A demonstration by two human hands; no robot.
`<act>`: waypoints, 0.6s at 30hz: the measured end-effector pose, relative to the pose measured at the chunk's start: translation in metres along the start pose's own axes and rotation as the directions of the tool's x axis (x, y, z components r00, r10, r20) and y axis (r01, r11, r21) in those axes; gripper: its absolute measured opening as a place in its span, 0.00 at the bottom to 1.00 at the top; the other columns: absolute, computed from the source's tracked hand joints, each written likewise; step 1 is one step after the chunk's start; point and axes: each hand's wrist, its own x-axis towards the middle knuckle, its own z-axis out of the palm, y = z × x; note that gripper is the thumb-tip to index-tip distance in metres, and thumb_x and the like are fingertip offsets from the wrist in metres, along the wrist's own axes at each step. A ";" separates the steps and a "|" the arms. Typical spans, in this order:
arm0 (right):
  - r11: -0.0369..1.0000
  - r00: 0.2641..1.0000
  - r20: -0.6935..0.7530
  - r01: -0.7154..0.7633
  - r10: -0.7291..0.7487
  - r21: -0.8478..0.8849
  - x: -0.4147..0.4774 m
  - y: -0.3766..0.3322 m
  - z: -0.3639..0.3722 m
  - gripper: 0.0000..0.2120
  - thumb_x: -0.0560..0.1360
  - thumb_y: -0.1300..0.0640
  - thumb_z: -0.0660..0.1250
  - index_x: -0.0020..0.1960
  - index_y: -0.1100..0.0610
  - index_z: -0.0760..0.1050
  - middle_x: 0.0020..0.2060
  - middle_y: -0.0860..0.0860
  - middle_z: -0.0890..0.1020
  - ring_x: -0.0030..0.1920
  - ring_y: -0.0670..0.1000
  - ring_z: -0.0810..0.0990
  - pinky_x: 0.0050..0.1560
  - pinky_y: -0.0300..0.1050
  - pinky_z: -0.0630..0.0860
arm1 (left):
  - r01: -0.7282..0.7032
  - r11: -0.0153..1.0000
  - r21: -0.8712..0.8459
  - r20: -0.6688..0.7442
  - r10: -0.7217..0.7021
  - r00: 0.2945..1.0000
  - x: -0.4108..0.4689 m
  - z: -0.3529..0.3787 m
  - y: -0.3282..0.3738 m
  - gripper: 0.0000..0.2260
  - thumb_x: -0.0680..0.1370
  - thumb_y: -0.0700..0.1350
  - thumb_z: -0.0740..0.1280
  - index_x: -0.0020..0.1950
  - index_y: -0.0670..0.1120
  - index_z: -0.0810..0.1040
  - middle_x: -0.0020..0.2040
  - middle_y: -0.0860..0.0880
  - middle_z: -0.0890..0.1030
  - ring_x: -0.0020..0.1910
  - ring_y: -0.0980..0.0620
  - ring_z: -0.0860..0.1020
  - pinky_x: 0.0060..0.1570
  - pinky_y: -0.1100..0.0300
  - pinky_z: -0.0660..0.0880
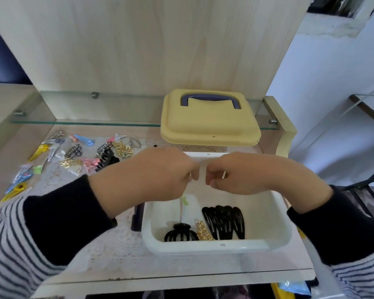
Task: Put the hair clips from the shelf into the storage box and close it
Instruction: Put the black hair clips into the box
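Smooth white plastic storage box (214, 248) sits at the shelf's (181, 268) front edge; colourful hair clips (78, 152) lie scattered toward its left edge. Left hand (158, 173) pinches a slim pastel clip (184, 200) over the box. Right hand (246, 173) is curled, hold unclear.

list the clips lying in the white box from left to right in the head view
black claw clip → gold circle clip → fanned black snap clips. The pastel hair clip below the left hand overlaps the claw clip's span, so it is left out.
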 end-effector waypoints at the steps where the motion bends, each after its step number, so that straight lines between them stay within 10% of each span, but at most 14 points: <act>1: 1.000 0.999 -0.037 0.002 -0.001 0.010 -0.002 -0.004 -0.003 0.12 0.79 0.50 0.56 0.59 0.47 0.74 0.55 0.44 0.77 0.56 0.48 0.74 0.60 0.47 0.72 | 0.006 0.999 -0.036 -0.050 -0.008 0.999 -0.006 -0.007 -0.003 0.13 0.81 0.49 0.55 0.61 0.60 0.74 0.58 0.58 0.77 0.58 0.56 0.74 0.56 0.56 0.73; 8: 0.976 0.889 -0.459 0.102 -0.002 0.193 0.001 -0.045 -0.023 0.08 0.77 0.56 0.60 0.47 0.55 0.78 0.44 0.48 0.80 0.46 0.50 0.77 0.47 0.43 0.74 | -0.005 0.925 -0.380 -0.427 -0.171 0.888 -0.045 -0.028 -0.047 0.12 0.73 0.49 0.57 0.49 0.57 0.79 0.45 0.60 0.81 0.47 0.61 0.78 0.51 0.52 0.75; 18: 0.893 0.613 -0.783 0.285 0.110 0.348 0.048 -0.153 -0.013 0.05 0.74 0.59 0.62 0.47 0.58 0.75 0.43 0.53 0.79 0.45 0.54 0.76 0.47 0.51 0.74 | 0.042 0.845 -0.533 -0.628 -0.429 0.649 -0.095 0.017 -0.119 0.11 0.76 0.49 0.60 0.55 0.53 0.78 0.52 0.59 0.80 0.52 0.60 0.76 0.51 0.68 0.69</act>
